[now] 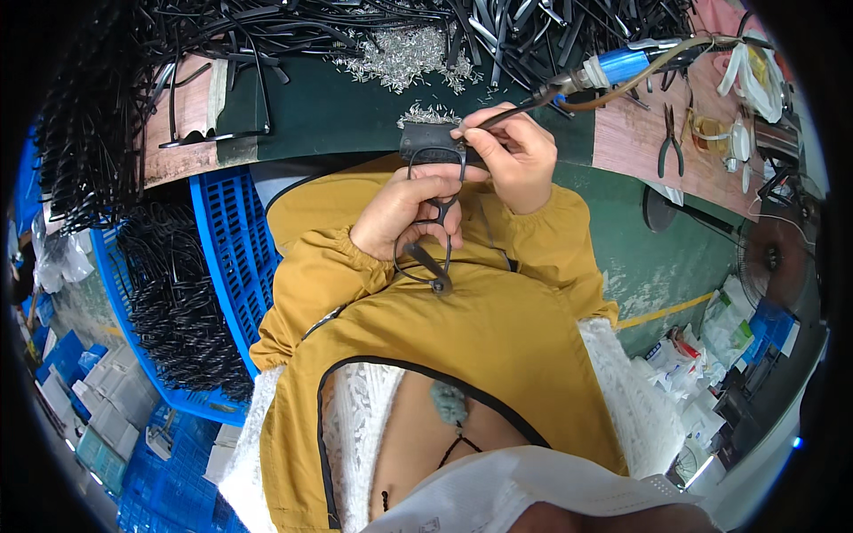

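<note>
- Black, the glasses frame [441, 206] sits in the centre of the frame, upended, one rim above the other, between my two hands.
- My left hand [410, 206] has its fingers curled closed around the frame's middle, near the bridge.
- My right hand [520, 162] has thumb and forefinger pinched together at the upper end, on a slim dark arm [508, 114] slanting to the upper right.
- Done, as I judge it: a folded side arm [430, 263] appears joined at the lower end.
- Left, I think: securing the upper joint, just beside the dark block [426, 142] on the table [333, 111].
- Loose screws [395, 58] lie heaped at top centre, and a pair of glasses [195, 139] with its arms on rests at upper left.
- My fingertips hide the upper joint, so I can't tell whether a screw is in.
- Where the slim arm ends and the blue tool [620, 66] begins is hard to make out.
- The heap of black arms [533, 31] is cut off by the top edge.
</note>
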`<action>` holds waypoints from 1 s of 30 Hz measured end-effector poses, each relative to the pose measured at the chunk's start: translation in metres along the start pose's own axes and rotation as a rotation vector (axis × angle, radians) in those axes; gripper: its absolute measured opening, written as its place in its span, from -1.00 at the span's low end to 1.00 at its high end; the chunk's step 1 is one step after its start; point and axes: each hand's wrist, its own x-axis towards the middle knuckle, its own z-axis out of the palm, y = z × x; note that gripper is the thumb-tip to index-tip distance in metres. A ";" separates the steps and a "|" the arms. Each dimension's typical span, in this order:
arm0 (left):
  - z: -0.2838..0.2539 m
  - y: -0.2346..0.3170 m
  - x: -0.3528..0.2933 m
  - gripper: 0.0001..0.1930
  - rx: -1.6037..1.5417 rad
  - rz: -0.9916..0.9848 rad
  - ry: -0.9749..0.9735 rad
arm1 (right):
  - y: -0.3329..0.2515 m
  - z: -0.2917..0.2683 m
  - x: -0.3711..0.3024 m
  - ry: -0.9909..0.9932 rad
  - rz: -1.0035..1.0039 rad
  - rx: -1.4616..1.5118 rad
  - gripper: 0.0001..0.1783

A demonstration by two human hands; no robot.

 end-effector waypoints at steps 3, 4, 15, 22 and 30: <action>0.001 0.000 0.000 -0.61 -0.009 0.000 -0.007 | 0.000 0.003 -0.001 0.022 -0.039 -0.022 -0.94; 0.002 0.000 0.001 -0.61 -0.014 0.003 -0.007 | 0.000 0.003 -0.001 0.026 -0.029 -0.023 -0.94; 0.023 0.008 -0.001 -0.75 -0.050 -0.007 0.166 | 0.000 0.004 0.009 0.025 -0.199 -0.249 -0.90; 0.025 0.048 0.000 -0.31 0.208 0.343 0.070 | -0.018 -0.071 0.027 0.793 -0.354 -0.027 -0.71; 0.010 0.047 -0.016 -0.36 0.074 0.351 0.151 | 0.033 -0.078 0.079 0.328 -0.197 0.799 -0.61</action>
